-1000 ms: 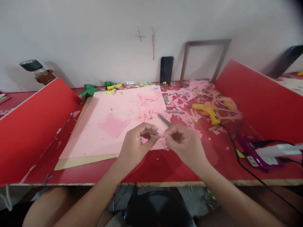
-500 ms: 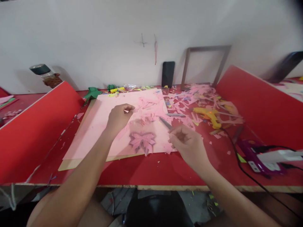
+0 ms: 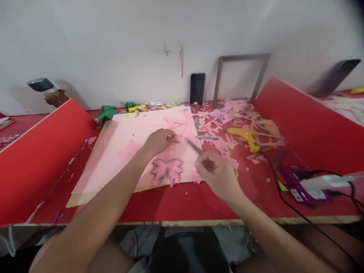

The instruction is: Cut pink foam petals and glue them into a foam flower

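Note:
My left hand [image 3: 160,141] is over the pink sheet [image 3: 99,159], its fingertips pinched at a small piece of pink paper [image 3: 182,139], partly hidden by the fingers. My right hand [image 3: 217,172] is closed round a pair of scissors [image 3: 195,147]. Their grey blades point up and left toward the left fingertips, and a bit of yellow handle shows beside the hand. Below the left hand lies a layered pink paper butterfly [image 3: 167,170] with a dark outline, touched by neither hand.
Pink paper scraps [image 3: 239,110] heap at the back right. A yellow glue gun [image 3: 245,137] lies there, its cord running past a purple power strip [image 3: 304,189]. A grey pen-like tool [image 3: 207,137] rests near the sheet. Red panels [image 3: 309,117] flank the workspace; a phone [image 3: 197,89] leans against the wall.
My left hand has moved right, closer to the scissor tips and over the pink pieces. My right hand stays nearly in place with the scissors. The view has shifted slightly.

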Demonstrator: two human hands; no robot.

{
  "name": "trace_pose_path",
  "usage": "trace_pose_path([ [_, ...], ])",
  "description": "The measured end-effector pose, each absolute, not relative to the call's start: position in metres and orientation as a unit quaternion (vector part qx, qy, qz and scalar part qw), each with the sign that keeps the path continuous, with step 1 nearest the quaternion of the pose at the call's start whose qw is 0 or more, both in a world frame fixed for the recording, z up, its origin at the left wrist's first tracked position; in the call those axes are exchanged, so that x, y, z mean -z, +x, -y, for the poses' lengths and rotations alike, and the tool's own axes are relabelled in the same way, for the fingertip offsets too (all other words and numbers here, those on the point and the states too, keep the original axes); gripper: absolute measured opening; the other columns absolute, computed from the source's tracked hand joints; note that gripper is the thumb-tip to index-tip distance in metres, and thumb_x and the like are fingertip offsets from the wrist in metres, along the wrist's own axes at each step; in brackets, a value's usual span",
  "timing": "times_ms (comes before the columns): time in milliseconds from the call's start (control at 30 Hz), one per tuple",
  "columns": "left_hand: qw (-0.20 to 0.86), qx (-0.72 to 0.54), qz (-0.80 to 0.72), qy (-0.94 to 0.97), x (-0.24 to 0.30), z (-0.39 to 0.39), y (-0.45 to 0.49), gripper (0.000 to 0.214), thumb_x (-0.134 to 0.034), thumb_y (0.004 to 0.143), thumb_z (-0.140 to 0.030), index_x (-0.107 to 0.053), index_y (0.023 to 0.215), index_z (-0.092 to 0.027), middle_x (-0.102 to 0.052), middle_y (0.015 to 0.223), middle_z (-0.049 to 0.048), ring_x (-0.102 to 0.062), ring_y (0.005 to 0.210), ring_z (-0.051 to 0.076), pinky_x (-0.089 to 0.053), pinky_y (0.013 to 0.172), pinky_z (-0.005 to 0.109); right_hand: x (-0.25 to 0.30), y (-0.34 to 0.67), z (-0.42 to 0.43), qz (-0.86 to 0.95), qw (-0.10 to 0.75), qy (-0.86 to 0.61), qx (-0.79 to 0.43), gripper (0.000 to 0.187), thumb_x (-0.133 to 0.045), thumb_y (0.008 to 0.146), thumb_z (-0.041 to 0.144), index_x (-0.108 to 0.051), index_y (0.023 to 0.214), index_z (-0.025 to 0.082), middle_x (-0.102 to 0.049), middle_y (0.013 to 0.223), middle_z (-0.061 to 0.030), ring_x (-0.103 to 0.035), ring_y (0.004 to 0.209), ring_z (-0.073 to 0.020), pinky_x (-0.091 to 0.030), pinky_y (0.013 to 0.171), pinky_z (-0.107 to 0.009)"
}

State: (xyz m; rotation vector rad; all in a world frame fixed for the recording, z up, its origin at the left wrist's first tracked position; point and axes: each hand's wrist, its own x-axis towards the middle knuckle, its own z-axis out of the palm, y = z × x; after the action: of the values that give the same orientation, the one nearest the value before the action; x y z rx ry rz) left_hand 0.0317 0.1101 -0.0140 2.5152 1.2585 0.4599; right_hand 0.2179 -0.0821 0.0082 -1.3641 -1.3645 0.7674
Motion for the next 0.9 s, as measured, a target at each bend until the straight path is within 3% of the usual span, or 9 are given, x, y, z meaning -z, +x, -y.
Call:
trace_pose_path([
  [100, 0.167, -0.18, -0.443, 0.862, 0.014, -0.119, 0.029, 0.025, -0.059, 0.087, -0.028, -0.079, 0.101, -0.022, -0.078, 0.097, 0.0075, -0.069, 0.087, 0.026, -0.05, 0.079, 0.034, -0.006, 0.217, 0.081, 0.565, 0.51, -0.56, -0.328, 0.009, -0.059, 0.081, 0.021, -0.057, 0.072, 0.021, -0.058, 0.063, 0.0031, -0.054, 0.055, -0.0107, -0.04, 0.052, -0.022],
  [267, 0.185, -0.196, -0.428, 0.863, 0.017, -0.126, 0.031, 0.02, -0.065, 0.078, -0.021, -0.081, 0.091, -0.023, -0.078, 0.093, 0.0052, -0.069, 0.08, 0.023, -0.05, 0.077, 0.032, 0.001, 0.214, 0.081, 0.565, 0.508, -0.54, -0.363, 0.011, -0.059, 0.081, 0.023, -0.056, 0.071, 0.021, -0.057, 0.063, 0.003, -0.054, 0.057, -0.0119, -0.041, 0.054, -0.024],
  [433, 0.189, -0.271, -0.433, 0.839, 0.007, -0.131, 0.033, 0.021, -0.059, 0.087, -0.029, -0.077, 0.096, -0.021, -0.077, 0.099, 0.0064, -0.068, 0.087, 0.022, -0.05, 0.082, 0.032, -0.003, 0.214, 0.084, 0.583, 0.498, -0.543, -0.342, 0.01, -0.058, 0.081, 0.021, -0.056, 0.072, 0.021, -0.056, 0.063, 0.0036, -0.054, 0.056, -0.0112, -0.04, 0.054, -0.023],
  [567, 0.229, -0.369, -0.419, 0.797, -0.013, -0.136, 0.033, 0.015, -0.056, 0.088, -0.025, -0.069, 0.09, -0.019, -0.074, 0.094, 0.0057, -0.069, 0.088, 0.019, -0.051, 0.084, 0.03, -0.007, 0.216, 0.085, 0.591, 0.495, -0.542, -0.335, 0.01, -0.057, 0.08, 0.019, -0.056, 0.071, 0.021, -0.057, 0.062, 0.0035, -0.054, 0.056, -0.0114, -0.04, 0.054, -0.023],
  [667, 0.312, -0.41, -0.444, 0.733, -0.024, -0.135, 0.034, 0.004, -0.06, 0.083, -0.02, -0.063, 0.085, -0.018, -0.071, 0.086, 0.0038, -0.068, 0.073, 0.016, -0.054, 0.073, 0.029, -0.005, 0.215, 0.086, 0.589, 0.498, -0.541, -0.335, 0.01, -0.057, 0.081, 0.02, -0.056, 0.071, 0.021, -0.056, 0.062, 0.0035, -0.053, 0.055, -0.0113, -0.04, 0.053, -0.023],
  [767, 0.348, -0.398, -0.474, 0.704, -0.027, -0.133, 0.038, 0.008, -0.065, 0.082, -0.022, -0.061, 0.088, -0.018, -0.07, 0.084, 0.0042, -0.068, 0.061, 0.015, -0.053, 0.06, 0.027, -0.002, 0.213, 0.087, 0.6, 0.49, -0.543, -0.323, 0.009, -0.057, 0.081, 0.019, -0.056, 0.072, 0.021, -0.056, 0.063, 0.0035, -0.053, 0.055, -0.0112, -0.04, 0.053, -0.023],
  [900, 0.361, -0.387, -0.504, 0.683, -0.022, -0.135, 0.049, 0.019, -0.067, 0.085, -0.029, -0.057, 0.096, -0.017, -0.07, 0.084, 0.0067, -0.068, 0.058, 0.016, -0.056, 0.06, 0.031, 0.001, 0.214, 0.089, 0.634, 0.466, -0.552, -0.277, 0.009, -0.056, 0.082, 0.017, -0.056, 0.074, 0.022, -0.059, 0.066, 0.0026, -0.055, 0.058, -0.0116, -0.042, 0.056, -0.024],
])
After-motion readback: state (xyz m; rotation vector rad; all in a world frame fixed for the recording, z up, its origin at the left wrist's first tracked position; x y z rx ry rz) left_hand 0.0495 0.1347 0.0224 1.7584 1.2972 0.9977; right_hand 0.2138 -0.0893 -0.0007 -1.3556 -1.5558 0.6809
